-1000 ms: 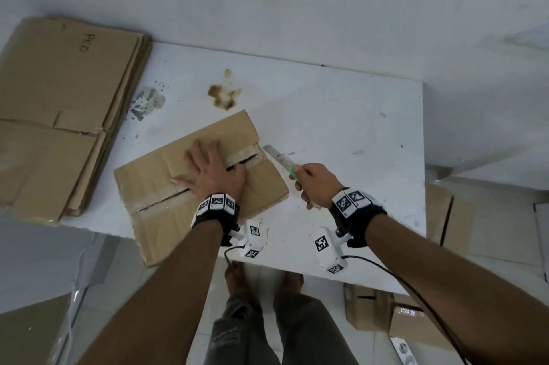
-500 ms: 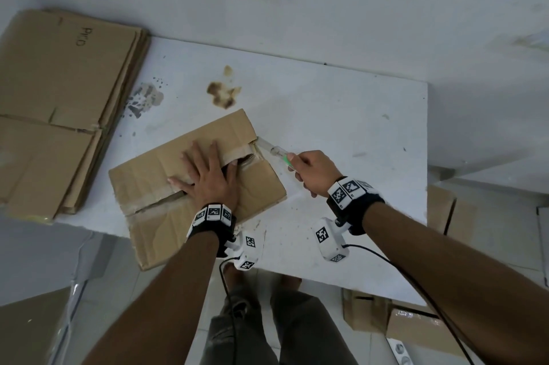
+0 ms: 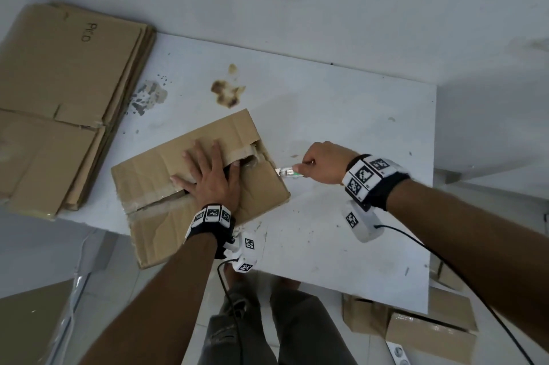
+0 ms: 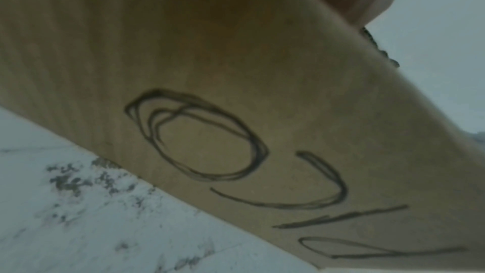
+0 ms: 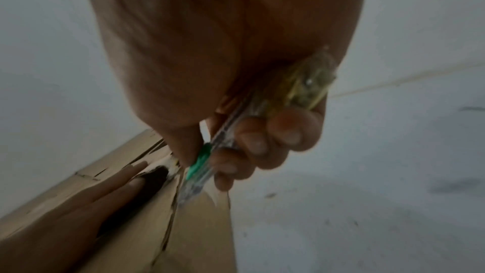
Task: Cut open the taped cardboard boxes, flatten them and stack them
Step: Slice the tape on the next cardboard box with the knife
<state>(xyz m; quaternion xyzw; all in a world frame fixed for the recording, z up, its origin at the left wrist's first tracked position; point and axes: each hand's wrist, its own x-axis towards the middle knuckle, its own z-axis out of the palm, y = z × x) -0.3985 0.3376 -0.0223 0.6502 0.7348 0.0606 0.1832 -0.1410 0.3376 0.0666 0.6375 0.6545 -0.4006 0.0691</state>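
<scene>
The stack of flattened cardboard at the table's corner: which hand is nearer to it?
Left. The left hand presses the box beside the stack; the right hand, holding the cutter, is farther off.

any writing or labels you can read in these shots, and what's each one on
"Piro", handwritten, last letters unclear: on the top sheet of the flattened brown cardboard stack at the table's left.
Large dark marker scrawl, a loop and strokes, not readable as a word: on the brown cardboard box in the left wrist view.
Black-and-white square code markers, no text: on the wristbands.

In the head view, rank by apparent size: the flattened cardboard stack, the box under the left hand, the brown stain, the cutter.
1. Flattened cardboard stack, though cropped at the frame edge.
2. Box.
3. Brown stain.
4. Cutter, largely hidden in the right hand, so its rank is unsure.
</scene>
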